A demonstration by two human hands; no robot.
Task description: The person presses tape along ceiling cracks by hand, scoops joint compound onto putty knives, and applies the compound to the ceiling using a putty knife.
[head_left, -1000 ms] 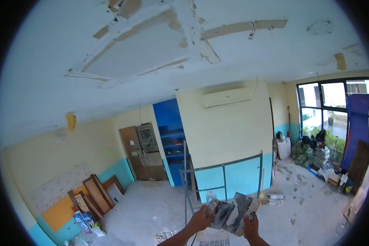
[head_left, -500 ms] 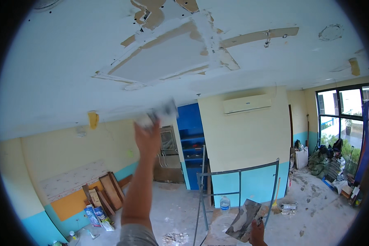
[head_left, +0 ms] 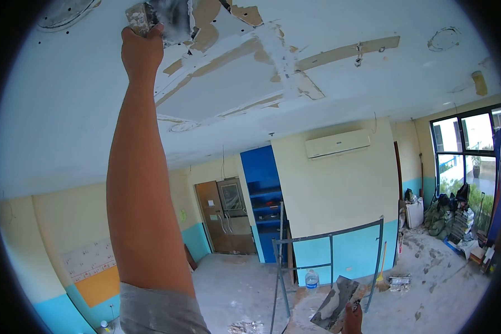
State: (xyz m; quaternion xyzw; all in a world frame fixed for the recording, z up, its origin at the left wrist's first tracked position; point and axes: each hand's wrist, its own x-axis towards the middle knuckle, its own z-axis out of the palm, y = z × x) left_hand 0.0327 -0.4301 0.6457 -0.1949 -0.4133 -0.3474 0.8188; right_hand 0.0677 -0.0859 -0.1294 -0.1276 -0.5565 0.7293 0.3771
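Note:
My left hand is raised at the upper left, fingers closed on a putty trowel with a pale, smeared grip and a grey blade. The blade is blurred and lies at the ceiling, over or beside a broken brown patch; whether it touches cannot be made out. Low at the right of centre, my right hand grips a flat rectangular metal plate smeared with grey-white putty. The plate is tilted, and part of my right hand is cut off by the lower edge.
A grey metal frame stands just beyond the plate, with a clear water jug behind it. Farther off are a blue shelf unit, a wall air conditioner, a broom and piled bags by the window.
My left hand has swung up and to the left with the trowel, from below the ceiling panel to the broken patch. The plate in my right hand has stayed nearly in place.

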